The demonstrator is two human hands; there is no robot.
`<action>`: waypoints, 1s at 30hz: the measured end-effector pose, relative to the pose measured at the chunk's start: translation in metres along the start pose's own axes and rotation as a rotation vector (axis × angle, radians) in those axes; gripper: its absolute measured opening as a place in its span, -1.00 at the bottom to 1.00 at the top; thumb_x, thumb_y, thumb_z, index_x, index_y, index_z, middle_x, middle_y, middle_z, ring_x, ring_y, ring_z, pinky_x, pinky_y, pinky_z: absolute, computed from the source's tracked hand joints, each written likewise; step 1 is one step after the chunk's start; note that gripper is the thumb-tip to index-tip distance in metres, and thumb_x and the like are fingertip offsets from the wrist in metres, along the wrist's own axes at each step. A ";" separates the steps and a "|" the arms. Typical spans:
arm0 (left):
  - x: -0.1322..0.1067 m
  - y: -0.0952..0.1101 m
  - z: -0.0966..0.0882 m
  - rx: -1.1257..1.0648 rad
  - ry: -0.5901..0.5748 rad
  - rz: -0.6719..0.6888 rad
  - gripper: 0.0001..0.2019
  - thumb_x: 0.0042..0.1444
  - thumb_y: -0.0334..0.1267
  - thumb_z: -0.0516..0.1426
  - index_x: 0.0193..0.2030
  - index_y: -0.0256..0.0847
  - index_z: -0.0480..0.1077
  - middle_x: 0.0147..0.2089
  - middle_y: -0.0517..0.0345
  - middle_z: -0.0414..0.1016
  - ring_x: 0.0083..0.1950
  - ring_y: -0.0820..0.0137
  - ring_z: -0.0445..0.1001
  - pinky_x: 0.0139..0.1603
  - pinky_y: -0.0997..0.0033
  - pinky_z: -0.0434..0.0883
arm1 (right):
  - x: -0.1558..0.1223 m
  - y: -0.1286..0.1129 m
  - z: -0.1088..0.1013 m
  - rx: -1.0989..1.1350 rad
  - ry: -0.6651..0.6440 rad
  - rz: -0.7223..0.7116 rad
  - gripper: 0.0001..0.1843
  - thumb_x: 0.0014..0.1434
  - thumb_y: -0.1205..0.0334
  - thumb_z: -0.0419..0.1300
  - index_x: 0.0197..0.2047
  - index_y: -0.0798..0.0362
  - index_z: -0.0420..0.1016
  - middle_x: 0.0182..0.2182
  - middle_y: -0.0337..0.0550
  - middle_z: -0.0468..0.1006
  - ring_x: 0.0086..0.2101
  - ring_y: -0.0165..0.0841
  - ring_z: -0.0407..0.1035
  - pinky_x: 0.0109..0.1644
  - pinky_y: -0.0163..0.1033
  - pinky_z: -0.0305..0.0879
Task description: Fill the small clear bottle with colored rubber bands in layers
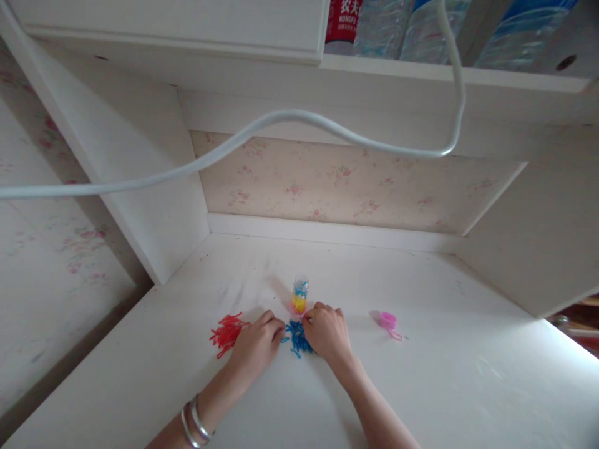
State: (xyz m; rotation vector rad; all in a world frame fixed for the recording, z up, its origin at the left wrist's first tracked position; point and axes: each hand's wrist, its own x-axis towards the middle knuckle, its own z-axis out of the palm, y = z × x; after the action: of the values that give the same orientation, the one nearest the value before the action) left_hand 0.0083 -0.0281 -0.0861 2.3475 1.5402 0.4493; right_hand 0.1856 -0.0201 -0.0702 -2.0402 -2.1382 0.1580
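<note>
A pile of small blue bands [296, 337] lies on the white desk [421, 374] between my two hands. My left hand [256, 344] rests at the pile's left edge with its fingers curled and pinched together. At the right edge, my right hand [327, 330] has its fingers bent down onto the bands. What each pinches is too small to make out. A small clear jar [299, 295] with blue and yellow bands inside stands just behind the hands. A pile of red bands [226, 332] lies left of my left hand.
A pink lid [388, 321] with a pink band beside it lies to the right. A white cable [281, 121] hangs across the view. Water bottles [402, 28] stand on the shelf above. White side panels wall in the desk on both sides.
</note>
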 end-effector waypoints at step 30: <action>-0.004 0.001 0.001 0.208 0.069 -0.022 -0.77 0.29 -0.23 -0.07 -0.04 -0.07 0.37 -0.14 0.13 0.43 -0.29 0.35 0.52 -0.42 0.43 0.34 | 0.041 0.004 -0.069 0.464 0.327 -0.254 -0.78 0.22 0.23 0.08 -0.26 0.00 0.58 -0.34 -0.18 0.45 -0.36 -0.40 0.35 -0.24 -0.30 0.22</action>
State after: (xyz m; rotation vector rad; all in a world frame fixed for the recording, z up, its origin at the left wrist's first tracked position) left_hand 0.0084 -0.0319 -0.0873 2.4899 1.7172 0.3860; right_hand 0.2016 0.0182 -0.0011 -1.4178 -1.9128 0.2385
